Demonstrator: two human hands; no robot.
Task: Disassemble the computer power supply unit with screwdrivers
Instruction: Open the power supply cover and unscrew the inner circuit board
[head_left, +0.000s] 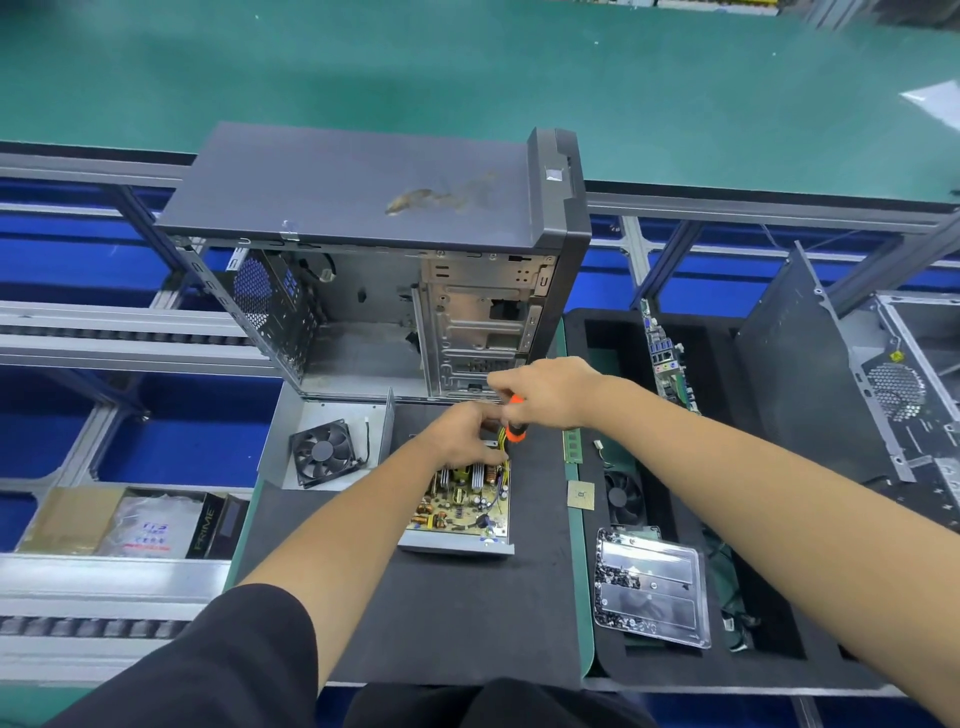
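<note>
We have the power supply unit (460, 506) lying open on the black mat (447, 613), its cover (324, 447) already off and set to the left with the fan (324, 452) still in it, so the casing step looks done. What remains, as we judge it, is freeing the circuit board (462, 501) from its metal tray. Our right hand (550, 392) is closed around the orange-and-black screwdriver (515, 420), held upright over the unit's far end by the yellow wires. Our left hand (465, 436) rests on that same far end, fingers curled down onto the board; whether it pinches anything we cannot tell. The near half of the board lies uncovered, toward us from both hands.
</note>
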